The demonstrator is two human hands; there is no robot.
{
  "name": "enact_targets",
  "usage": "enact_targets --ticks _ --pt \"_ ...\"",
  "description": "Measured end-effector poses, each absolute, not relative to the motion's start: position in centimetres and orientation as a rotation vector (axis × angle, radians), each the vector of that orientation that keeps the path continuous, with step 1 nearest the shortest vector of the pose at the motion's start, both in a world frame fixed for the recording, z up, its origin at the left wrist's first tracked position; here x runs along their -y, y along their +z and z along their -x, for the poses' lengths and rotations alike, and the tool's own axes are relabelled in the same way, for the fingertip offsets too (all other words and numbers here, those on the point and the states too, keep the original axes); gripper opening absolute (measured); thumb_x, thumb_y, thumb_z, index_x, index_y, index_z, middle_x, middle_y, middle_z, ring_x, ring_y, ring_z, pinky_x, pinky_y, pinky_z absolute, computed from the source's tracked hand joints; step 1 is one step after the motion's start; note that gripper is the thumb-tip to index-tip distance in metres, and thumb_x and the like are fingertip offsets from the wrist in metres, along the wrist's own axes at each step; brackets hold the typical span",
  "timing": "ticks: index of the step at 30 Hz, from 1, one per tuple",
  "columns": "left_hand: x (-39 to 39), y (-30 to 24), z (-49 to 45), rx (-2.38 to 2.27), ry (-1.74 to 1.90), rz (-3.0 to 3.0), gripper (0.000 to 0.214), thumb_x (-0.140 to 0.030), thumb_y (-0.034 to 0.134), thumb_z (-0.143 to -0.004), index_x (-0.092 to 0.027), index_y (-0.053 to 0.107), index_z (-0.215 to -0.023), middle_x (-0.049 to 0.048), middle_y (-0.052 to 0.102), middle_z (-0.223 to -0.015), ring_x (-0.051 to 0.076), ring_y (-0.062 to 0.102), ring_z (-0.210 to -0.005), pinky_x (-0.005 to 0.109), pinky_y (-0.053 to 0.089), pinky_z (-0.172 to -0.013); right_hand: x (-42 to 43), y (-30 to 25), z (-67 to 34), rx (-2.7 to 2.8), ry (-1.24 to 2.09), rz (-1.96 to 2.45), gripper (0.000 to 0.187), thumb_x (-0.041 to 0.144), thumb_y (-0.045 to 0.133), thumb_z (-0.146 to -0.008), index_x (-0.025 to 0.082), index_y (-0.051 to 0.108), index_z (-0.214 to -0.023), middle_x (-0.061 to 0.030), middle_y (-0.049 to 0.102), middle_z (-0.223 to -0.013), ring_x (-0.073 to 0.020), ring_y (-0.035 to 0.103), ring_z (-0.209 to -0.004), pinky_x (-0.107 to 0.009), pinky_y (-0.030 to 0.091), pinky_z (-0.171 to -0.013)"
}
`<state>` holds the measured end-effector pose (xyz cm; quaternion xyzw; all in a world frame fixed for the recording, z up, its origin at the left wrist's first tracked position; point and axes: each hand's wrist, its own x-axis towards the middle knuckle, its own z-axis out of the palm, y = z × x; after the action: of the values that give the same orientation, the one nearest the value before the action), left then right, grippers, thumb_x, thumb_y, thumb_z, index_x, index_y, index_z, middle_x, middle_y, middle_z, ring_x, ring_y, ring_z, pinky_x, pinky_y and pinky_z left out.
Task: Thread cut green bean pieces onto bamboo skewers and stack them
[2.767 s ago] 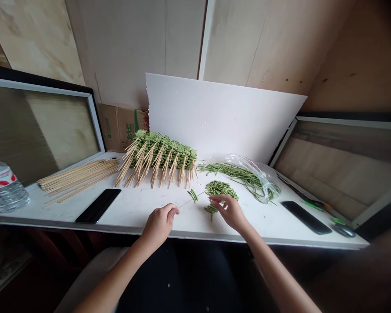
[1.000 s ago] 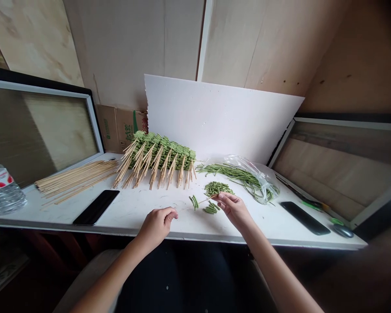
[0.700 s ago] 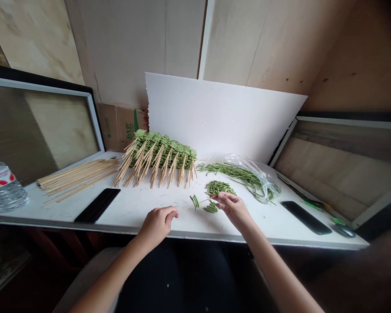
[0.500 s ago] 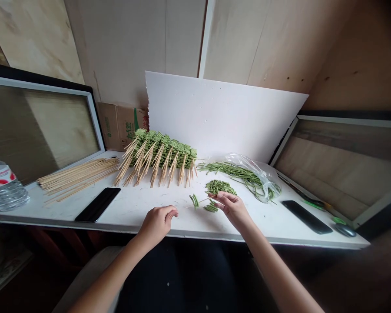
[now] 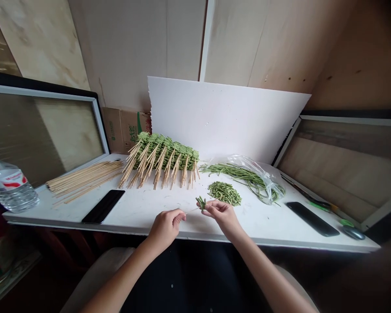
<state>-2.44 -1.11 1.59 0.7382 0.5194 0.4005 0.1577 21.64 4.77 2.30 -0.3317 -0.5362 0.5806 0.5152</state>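
My left hand (image 5: pixel 168 225) is closed around the near end of a thin bamboo skewer (image 5: pixel 191 212) just above the table's front edge. Short cut pieces of green bean (image 5: pixel 200 202) sit side by side on the skewer's other end. My right hand (image 5: pixel 222 217) pinches at these pieces, its thumb and fingertips against them; the skewer's tip is hidden there. Just beyond the right hand lies a heap of cut bean pieces (image 5: pixel 224 192) on the white table (image 5: pixel 140 208).
Finished bean skewers (image 5: pixel 169 150) are stacked at the back, sticks facing me. Loose skewers (image 5: pixel 84 176), a phone (image 5: pixel 103 206) and a water bottle (image 5: pixel 11 184) stand left. To the right are long beans (image 5: pixel 237 171) in a plastic bag (image 5: pixel 263 180), a dark phone (image 5: pixel 312 218) and a mouse (image 5: pixel 353 231).
My right hand has moved left and down, onto the bean pieces on the skewer. My left hand has shifted slightly right. More of the bean heap shows, and the camera view has shifted a little.
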Motion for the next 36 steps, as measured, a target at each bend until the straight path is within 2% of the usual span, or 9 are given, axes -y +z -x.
enact_targets --ticks 5,9,16,21,24,32,36 --pt "1.1 1.8 2.3 -1.467 1.201 -2.051 0.036 -0.032 0.045 -0.102 -0.020 0.073 -0.085 0.0023 0.071 -0.070 0.016 0.061 -0.060 0.025 0.041 -0.059 -4.5 2.9 -21.3 1.280 1.363 0.786 0.026 0.040 0.092 -0.069 0.021 0.082 -0.084 -0.0052 0.077 -0.094 -0.0211 0.071 -0.086 -0.040 0.061 -0.088" --pt "1.2 1.7 2.3 -1.471 1.201 -2.023 0.035 -0.033 0.045 -0.102 -0.020 0.073 -0.085 0.0023 0.070 -0.070 0.016 0.060 -0.060 0.025 0.040 -0.058 -4.9 3.0 -22.0 1.330 1.327 0.825 0.029 0.040 0.091 -0.070 0.021 0.082 -0.089 -0.0089 0.075 -0.114 -0.0225 0.071 -0.090 -0.038 0.061 -0.080" --pt "0.8 0.9 2.6 -1.497 1.206 -1.976 0.036 -0.036 0.044 -0.102 -0.020 0.071 -0.086 0.0008 0.065 -0.066 0.015 0.052 -0.055 0.025 0.037 -0.056 -5.3 2.5 -22.2 1.225 1.462 0.794 0.039 0.043 0.092 -0.069 0.021 0.082 -0.099 -0.0064 0.077 -0.090 -0.0205 0.070 -0.087 -0.036 0.056 -0.084" --pt "0.6 0.6 2.9 -1.531 1.179 -1.962 0.037 -0.038 0.043 -0.102 -0.019 0.070 -0.086 -0.0013 0.058 -0.060 0.014 0.045 -0.052 0.025 0.036 -0.054 -5.5 2.5 -22.3 1.087 1.590 0.766 0.037 0.042 0.094 -0.067 0.019 0.080 -0.094 -0.0063 0.077 -0.090 -0.0218 0.072 -0.092 -0.034 0.057 -0.084" --pt "0.6 0.6 3.0 -1.527 1.170 -1.949 0.037 -0.039 0.042 -0.102 -0.019 0.069 -0.087 -0.0014 0.057 -0.060 0.013 0.044 -0.051 0.025 0.035 -0.053 -5.7 2.3 -22.7 1.008 1.641 0.753 0.037 0.039 0.094 -0.069 0.021 0.079 -0.097 -0.0052 0.077 -0.092 -0.0220 0.073 -0.096 -0.032 0.057 -0.087" --pt "0.1 -0.1 3.3 -1.534 1.165 -1.922 0.037 -0.041 0.042 -0.103 -0.019 0.069 -0.087 -0.0022 0.055 -0.058 0.013 0.045 -0.051 0.024 0.034 -0.051 -6.8 1.5 -23.7 0.900 1.604 0.710 0.034 0.036 0.093 -0.070 0.025 0.076 -0.097 -0.0025 0.075 -0.098 -0.0201 0.072 -0.100 -0.029 0.061 -0.084" --pt "0.1 -0.4 3.4 -1.562 1.139 -1.918 0.037 -0.043 0.042 -0.103 -0.021 0.068 -0.088 -0.0010 0.059 -0.061 0.014 0.050 -0.052 0.024 0.035 -0.051 -7.1 1.4 -24.1 0.852 1.619 0.746 0.034 0.039 0.091 -0.074 0.025 0.076 -0.100 -0.0035 0.076 -0.099 -0.0225 0.073 -0.102 -0.031 0.063 -0.085"
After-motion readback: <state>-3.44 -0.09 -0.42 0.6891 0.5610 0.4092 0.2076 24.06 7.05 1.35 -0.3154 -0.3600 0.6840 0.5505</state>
